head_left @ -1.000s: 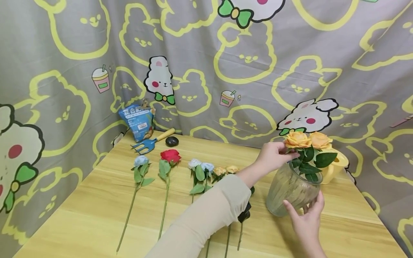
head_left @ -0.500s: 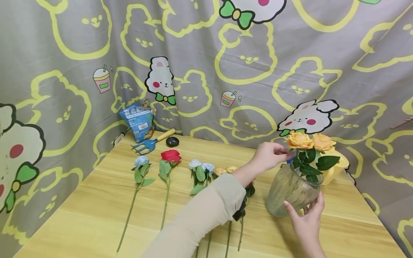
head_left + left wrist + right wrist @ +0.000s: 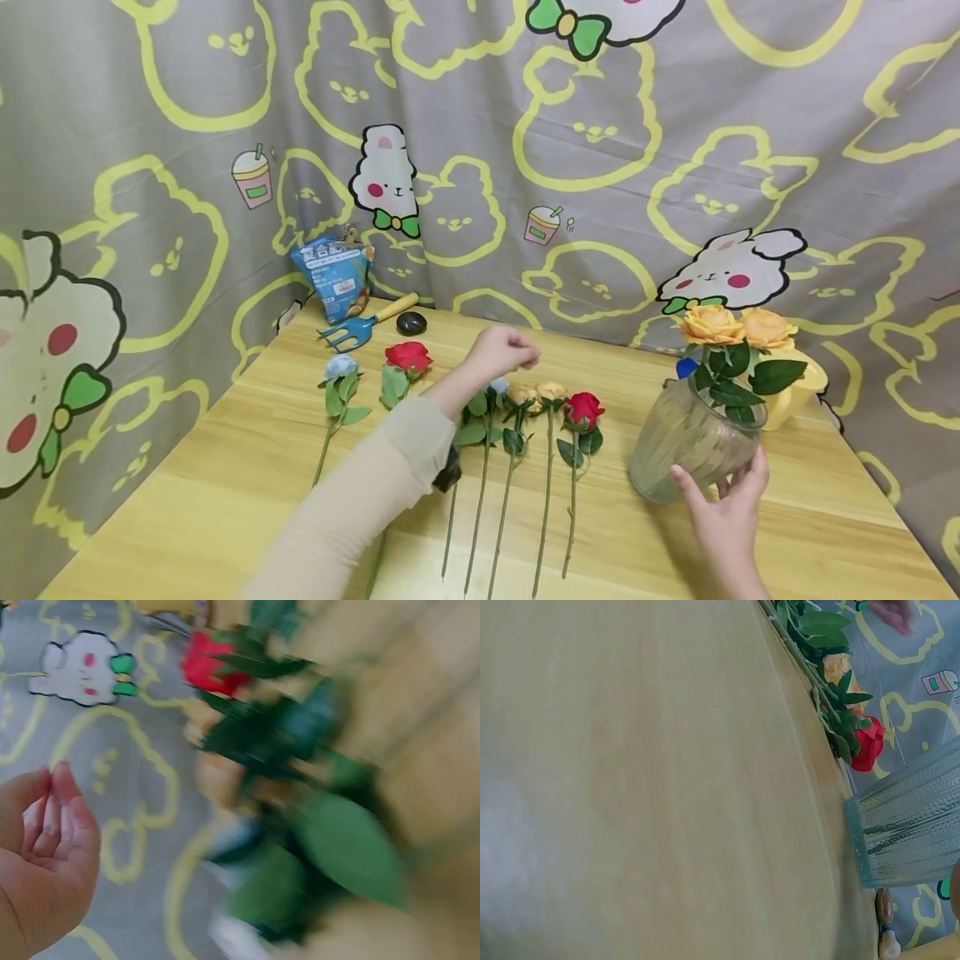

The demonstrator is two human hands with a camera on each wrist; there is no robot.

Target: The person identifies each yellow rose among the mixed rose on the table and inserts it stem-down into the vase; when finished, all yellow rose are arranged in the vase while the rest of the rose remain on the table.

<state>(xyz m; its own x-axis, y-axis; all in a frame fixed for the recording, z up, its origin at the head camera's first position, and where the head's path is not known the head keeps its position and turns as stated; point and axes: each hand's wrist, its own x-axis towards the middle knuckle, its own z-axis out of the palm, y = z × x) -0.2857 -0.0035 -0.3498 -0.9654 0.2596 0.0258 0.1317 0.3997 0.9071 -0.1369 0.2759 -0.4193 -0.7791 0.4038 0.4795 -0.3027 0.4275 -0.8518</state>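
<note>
My right hand [image 3: 726,510] grips the lower side of a ribbed clear glass vase [image 3: 686,446], thumb across the front and fingers behind. Two orange roses [image 3: 712,325] with dark green leaves stand in the vase. My left hand [image 3: 501,354] is raised above the flower row, fingers loosely curled with nothing between them in the left wrist view. Below it lie cream-yellow roses [image 3: 551,392] and a pale blue rose, partly hidden by the arm. Right of these is a red rose [image 3: 583,411]. Further left lie another red rose [image 3: 408,357] and a light blue rose [image 3: 342,367].
At the back left stand a blue bag [image 3: 335,279] with a clip, a blue hand fork [image 3: 351,333] with a yellow handle, and a black stone [image 3: 411,323]. A yellow vessel [image 3: 798,392] is behind the vase, with a blue object [image 3: 686,367] nearby. A patterned curtain [image 3: 465,208] borders the table.
My left hand has let go of the orange roses and swung left, away from the vase to above the flower row. The right hand keeps its hold on the vase.
</note>
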